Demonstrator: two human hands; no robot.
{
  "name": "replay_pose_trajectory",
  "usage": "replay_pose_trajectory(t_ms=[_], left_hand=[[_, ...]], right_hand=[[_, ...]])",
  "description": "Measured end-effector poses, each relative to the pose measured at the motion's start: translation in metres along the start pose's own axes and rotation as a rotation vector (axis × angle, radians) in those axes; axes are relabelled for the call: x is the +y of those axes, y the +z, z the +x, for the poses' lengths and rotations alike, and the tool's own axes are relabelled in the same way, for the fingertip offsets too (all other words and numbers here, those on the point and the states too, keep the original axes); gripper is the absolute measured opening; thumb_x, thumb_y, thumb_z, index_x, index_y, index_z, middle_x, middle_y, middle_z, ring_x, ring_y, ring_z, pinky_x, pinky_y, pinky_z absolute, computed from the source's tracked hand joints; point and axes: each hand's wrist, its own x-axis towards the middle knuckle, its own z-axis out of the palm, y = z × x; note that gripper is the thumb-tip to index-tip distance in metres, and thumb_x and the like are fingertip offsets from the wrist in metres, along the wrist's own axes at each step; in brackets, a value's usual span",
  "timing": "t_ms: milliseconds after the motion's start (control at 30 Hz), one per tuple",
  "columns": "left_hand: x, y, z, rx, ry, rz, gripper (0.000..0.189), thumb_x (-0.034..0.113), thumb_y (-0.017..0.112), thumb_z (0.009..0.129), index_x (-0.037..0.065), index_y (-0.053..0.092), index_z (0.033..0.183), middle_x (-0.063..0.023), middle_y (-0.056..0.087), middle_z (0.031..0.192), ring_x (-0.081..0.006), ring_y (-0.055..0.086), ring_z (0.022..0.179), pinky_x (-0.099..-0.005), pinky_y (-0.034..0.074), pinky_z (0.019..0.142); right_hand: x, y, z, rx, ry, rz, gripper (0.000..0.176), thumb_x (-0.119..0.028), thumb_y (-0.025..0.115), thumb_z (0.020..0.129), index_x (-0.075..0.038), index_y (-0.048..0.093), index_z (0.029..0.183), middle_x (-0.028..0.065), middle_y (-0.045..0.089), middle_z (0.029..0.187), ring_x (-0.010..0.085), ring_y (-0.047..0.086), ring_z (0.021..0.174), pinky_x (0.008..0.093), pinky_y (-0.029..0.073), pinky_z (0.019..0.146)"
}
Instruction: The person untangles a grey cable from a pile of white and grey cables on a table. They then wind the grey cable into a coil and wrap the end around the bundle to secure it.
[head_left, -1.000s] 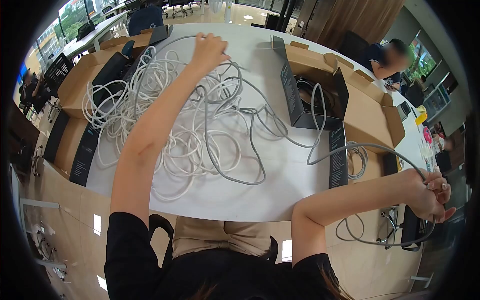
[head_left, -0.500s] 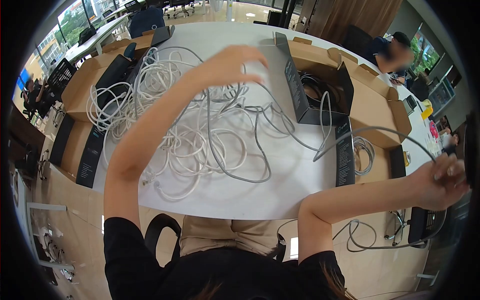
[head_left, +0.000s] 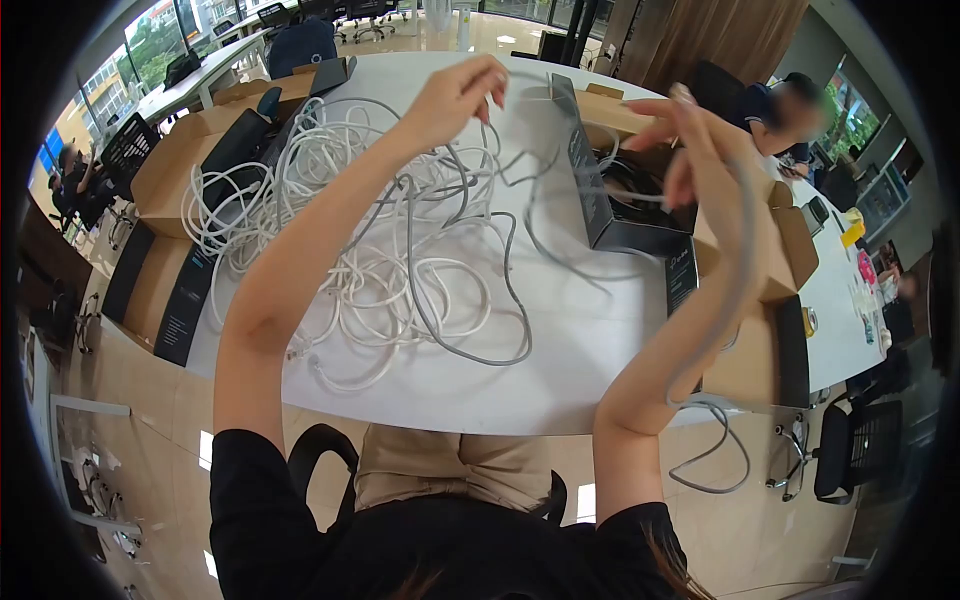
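My left hand is raised over the far middle of the table, fingers pinched on a grey network cable. Below it spreads a tangle of white network cables, with grey strands running through it. Held over the right-hand black box, my right hand has its fingers stretched apart and slightly blurred. A blurred stretch of grey cable passes by my right wrist and forearm and hangs in a loop beyond the table edge. Dark coiled cables lie inside that box.
Open cardboard boxes line the table's left side, and another open box lies at the right. A person sits at the far right. An office chair stands beyond the table's right edge.
My right hand has swung from the far right, where it held the grey cable, up and inward over the box, and its fingers have opened. My left fingers have closed together.
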Motion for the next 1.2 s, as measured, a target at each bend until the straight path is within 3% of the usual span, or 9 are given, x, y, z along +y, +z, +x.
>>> replay_pose_trajectory(t_ms=[100,300,433,633,767,867,967,1100,1200], left_hand=[[0.001,-0.014,0.008,0.158,0.099,-0.101,0.020,0.022,0.037,0.095,0.006,0.049,0.092,-0.0021,0.057,0.082,-0.0055,0.047,0.058,-0.0192,0.041,0.059],[0.032,-0.032,0.014,0.303,0.223,-0.136,0.019,0.022,0.036,0.096,0.007,0.048,0.095,-0.0027,0.058,0.085,-0.0052,0.046,0.063,-0.0195,0.040,0.062],[0.054,-0.040,0.017,0.376,0.313,-0.197,0.020,0.022,0.032,0.096,0.008,0.043,0.087,-0.0037,0.053,0.077,-0.0034,0.044,0.054,-0.0160,0.038,0.052],[0.074,-0.029,0.005,0.233,0.321,-0.191,0.020,0.021,0.031,0.097,0.008,0.042,0.088,-0.0046,0.053,0.076,-0.0041,0.043,0.051,-0.0159,0.037,0.049],[0.078,-0.026,0.003,0.203,0.315,-0.189,0.020,0.021,0.030,0.097,0.008,0.042,0.088,-0.0053,0.054,0.077,-0.0043,0.043,0.050,-0.0159,0.036,0.047],[0.075,-0.032,0.005,0.214,0.324,-0.172,0.021,0.022,0.029,0.097,0.007,0.042,0.088,-0.0054,0.053,0.076,-0.0042,0.043,0.049,-0.0158,0.036,0.047],[0.067,-0.049,0.007,0.301,0.235,-0.187,0.021,0.020,0.031,0.096,0.005,0.045,0.090,-0.0060,0.055,0.080,-0.0064,0.049,0.057,-0.0185,0.040,0.054],[0.038,-0.078,0.008,0.395,0.151,-0.263,0.019,0.023,0.037,0.095,0.008,0.049,0.096,-0.0052,0.056,0.084,-0.0031,0.027,0.045,-0.0161,0.024,0.044],[0.009,-0.102,0.002,0.463,0.104,-0.629,0.020,0.023,0.035,0.096,0.009,0.047,0.090,-0.0063,0.057,0.083,-0.0054,0.033,0.051,-0.0208,0.033,0.051]], right_hand=[[0.031,0.022,0.028,-0.029,0.145,-0.139,0.045,-0.039,0.040,0.091,-0.001,0.064,0.084,0.0040,0.058,0.064,0.0089,0.048,0.044,0.0196,0.039,0.044],[0.060,0.068,0.046,-0.060,-0.112,0.052,0.039,-0.034,0.047,0.089,0.000,0.062,0.079,0.0083,0.059,0.089,0.0138,0.055,0.057,0.0239,0.043,0.048],[0.058,0.070,0.050,0.037,-0.056,0.065,0.031,-0.029,0.048,0.089,-0.005,0.053,0.108,0.0123,0.055,0.099,0.0205,0.056,0.066,0.0284,0.046,0.056],[0.068,0.070,0.061,0.638,-0.360,-0.162,0.042,-0.026,0.044,0.091,0.000,0.040,0.123,0.0162,0.049,0.112,0.0167,0.052,0.055,0.0286,0.044,0.055],[0.056,0.052,0.050,0.158,-0.026,0.384,0.035,-0.018,0.051,0.089,-0.001,0.047,0.120,0.0076,0.059,0.078,0.0069,0.046,0.050,0.0191,0.037,0.047],[0.075,0.047,0.062,0.112,-0.100,0.459,0.025,-0.019,0.049,0.090,-0.002,0.057,0.107,0.0002,0.054,0.063,0.0043,0.043,0.047,0.0171,0.033,0.044],[0.066,0.037,0.055,0.225,-0.131,0.487,0.023,-0.019,0.046,0.091,-0.002,0.061,0.096,-0.0019,0.049,0.062,0.0035,0.040,0.045,0.0172,0.031,0.042],[0.070,0.000,0.048,0.439,-0.160,0.520,0.023,-0.020,0.045,0.092,-0.001,0.057,0.099,-0.0028,0.044,0.061,0.0028,0.035,0.043,0.0174,0.024,0.037],[0.089,-0.019,0.050,0.431,-0.246,0.773,0.020,-0.018,0.044,0.092,-0.002,0.055,0.098,-0.0016,0.045,0.063,0.0026,0.033,0.042,0.0179,0.022,0.037]])
